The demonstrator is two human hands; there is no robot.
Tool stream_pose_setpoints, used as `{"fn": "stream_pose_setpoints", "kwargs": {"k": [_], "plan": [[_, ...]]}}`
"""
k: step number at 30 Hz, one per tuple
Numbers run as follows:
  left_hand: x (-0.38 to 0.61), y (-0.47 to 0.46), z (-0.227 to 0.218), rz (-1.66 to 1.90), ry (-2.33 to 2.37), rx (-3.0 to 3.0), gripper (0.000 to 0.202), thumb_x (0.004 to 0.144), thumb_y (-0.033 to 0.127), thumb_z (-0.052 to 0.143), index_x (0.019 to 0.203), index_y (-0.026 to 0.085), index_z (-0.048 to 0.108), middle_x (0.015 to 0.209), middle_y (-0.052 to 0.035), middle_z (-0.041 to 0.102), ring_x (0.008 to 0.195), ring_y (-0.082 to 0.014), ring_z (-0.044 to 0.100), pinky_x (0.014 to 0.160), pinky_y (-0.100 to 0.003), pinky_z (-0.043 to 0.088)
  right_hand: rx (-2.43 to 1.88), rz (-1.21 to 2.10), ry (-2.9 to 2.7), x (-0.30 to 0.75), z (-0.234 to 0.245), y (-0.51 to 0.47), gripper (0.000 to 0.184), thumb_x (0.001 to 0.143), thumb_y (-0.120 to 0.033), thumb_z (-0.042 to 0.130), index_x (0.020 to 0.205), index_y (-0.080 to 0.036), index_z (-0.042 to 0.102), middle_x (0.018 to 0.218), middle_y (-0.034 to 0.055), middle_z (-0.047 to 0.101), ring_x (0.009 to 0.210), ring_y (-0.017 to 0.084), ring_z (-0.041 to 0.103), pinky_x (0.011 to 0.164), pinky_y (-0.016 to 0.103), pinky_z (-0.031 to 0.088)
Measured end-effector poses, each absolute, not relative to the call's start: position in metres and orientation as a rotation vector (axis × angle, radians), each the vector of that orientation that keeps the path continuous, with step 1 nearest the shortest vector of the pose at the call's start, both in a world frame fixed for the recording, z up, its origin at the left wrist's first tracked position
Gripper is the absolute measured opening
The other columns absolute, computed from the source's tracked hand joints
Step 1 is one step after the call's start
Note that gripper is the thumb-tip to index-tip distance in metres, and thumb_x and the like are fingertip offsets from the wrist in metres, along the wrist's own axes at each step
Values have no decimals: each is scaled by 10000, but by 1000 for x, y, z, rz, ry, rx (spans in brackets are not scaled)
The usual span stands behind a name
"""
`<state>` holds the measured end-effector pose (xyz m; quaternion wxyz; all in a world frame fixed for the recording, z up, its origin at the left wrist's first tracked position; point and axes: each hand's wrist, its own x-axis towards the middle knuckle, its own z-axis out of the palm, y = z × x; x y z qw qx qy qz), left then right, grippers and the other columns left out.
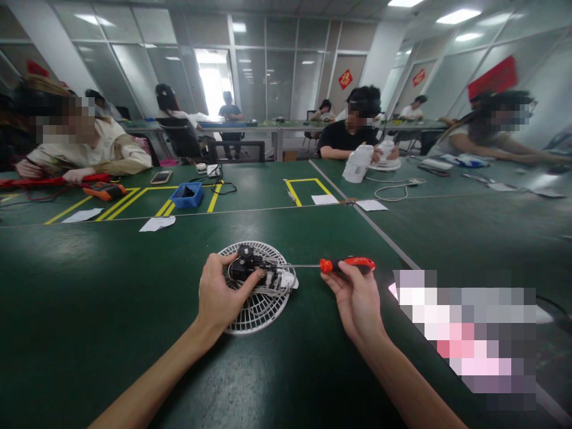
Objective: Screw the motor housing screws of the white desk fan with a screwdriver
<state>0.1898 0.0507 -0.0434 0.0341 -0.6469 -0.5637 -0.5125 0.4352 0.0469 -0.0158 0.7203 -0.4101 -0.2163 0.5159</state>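
Observation:
A round white fan grille (259,319) lies on the green table in front of me. On top of it rests a black fan motor assembly (245,262) with a pale cable (268,291) looped around it. My left hand (223,289) grips this assembly from the left, thumb and fingers on either side. In my right hand (357,298) is a screwdriver (348,264) with a red and black handle, held level. Its shaft points left and the tip reaches the assembly's right side; the exact contact point is too small to make out.
Beyond my hands are a blue bin (186,195), a phone (161,177), an orange-and-black meter (105,190), paper slips (157,223) and a white fan housing (357,164). Several people sit around the tables, including one in black (335,140). A blurred patch covers the right side.

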Motion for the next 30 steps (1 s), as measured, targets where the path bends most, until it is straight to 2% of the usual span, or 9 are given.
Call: {"fn": "stream_pose_setpoints", "kwargs": {"k": [10,18,21,25,27,30], "plan": [[192,47,-44,-1592,-1780,-1952,495,790,564,777,1038,191,564,914,-24,615,819,-204,644,723,-375,537,-917,1182,-422,430,-16,46,493,532,-261,961,822,-227,563,700,-64,720,699,169,756,678,283,651],[193,46,-45,-1605,-1804,-1957,512,783,579,772,1042,193,558,920,-16,594,815,-196,638,721,-361,536,-967,1204,-465,428,-16,46,650,525,-363,994,978,-236,545,680,-28,740,581,149,694,568,238,611],[194,46,-44,-1617,-1815,-1963,519,783,579,770,1054,194,554,933,-16,588,830,-195,637,739,-361,540,-958,1191,-447,428,-16,46,561,560,-360,969,929,-225,569,728,-36,729,660,160,701,585,269,628],[195,46,-45,-1628,-1802,-1973,532,775,587,777,1060,198,551,939,-16,584,835,-195,634,749,-359,542,-863,1179,-368,430,-16,46,367,601,-278,860,858,-208,607,789,-35,709,816,183,710,769,382,664],[194,46,-46,-1625,-1801,-1975,523,783,588,769,1057,200,552,935,-15,583,828,-194,632,747,-359,540,-859,1182,-362,431,-16,46,347,581,-236,811,869,-202,620,785,-29,714,816,185,716,809,388,654],[194,46,-46,-1616,-1807,-1974,516,793,590,761,1060,201,552,945,-20,588,836,-197,634,747,-359,538,-920,1174,-388,431,-16,47,402,566,-237,822,895,-203,594,768,-21,735,746,178,724,758,339,641]]}}
